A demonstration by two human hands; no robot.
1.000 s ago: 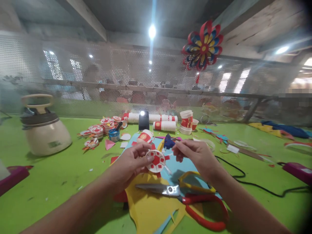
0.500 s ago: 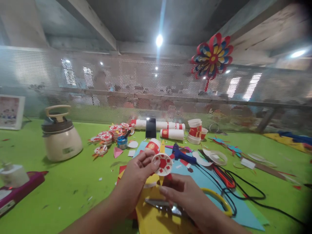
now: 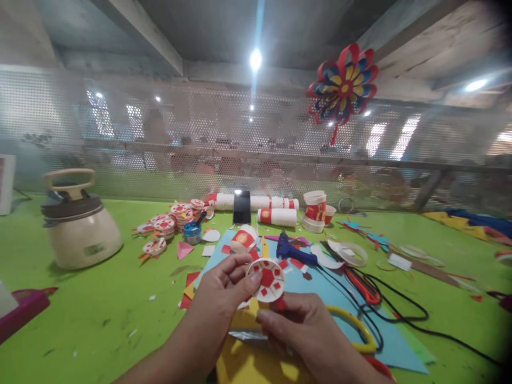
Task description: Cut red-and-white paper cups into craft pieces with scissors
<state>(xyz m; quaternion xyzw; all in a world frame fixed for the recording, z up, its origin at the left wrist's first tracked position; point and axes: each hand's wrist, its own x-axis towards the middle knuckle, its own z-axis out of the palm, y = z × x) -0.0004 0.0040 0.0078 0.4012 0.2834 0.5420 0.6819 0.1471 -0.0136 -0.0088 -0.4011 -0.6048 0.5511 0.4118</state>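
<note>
One disc [image 3: 267,280] is sitting pinched in your left hand [image 3: 224,290]; right hand [image 3: 300,325], grip unclear, is risking creasing yellow strip [image 3: 253,306] by pressing.

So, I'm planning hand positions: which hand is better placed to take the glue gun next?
Probably the right hand: though also by the paper disc, it is nearer the glue gun, and the left hand grips the disc.

No words or numbers can be read. A round gold mark is on the red part of the tipped paper cup [image 3: 245,238] at the middle, and another is on the lying cup stack [image 3: 285,217] behind it. The cream jug [image 3: 76,240] at left has a blurry label [image 3: 96,248].
</note>
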